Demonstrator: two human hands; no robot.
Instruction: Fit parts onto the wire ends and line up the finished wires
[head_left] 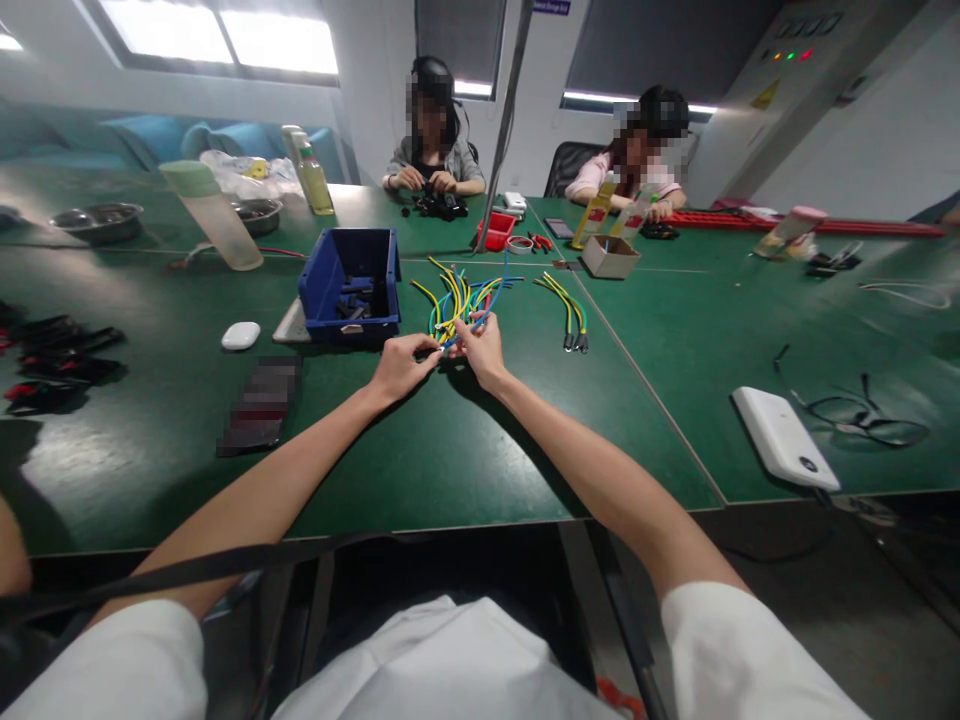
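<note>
In front of me a loose pile of yellow, green and blue wires lies on the green table. My right hand is closed on a blue wire at the near side of the pile. My left hand pinches near that wire's lower end, where a small shiny tip shows between the two hands. To the right lie several yellow-green wires with black sleeves and metal terminals at their near ends. A blue bin beside my left hand contains small black pieces.
A white case and a blurred dark flat object lie left. At right are a white power bank and glasses. A red tray and an open cardboard box stand farther back. Two people sit opposite.
</note>
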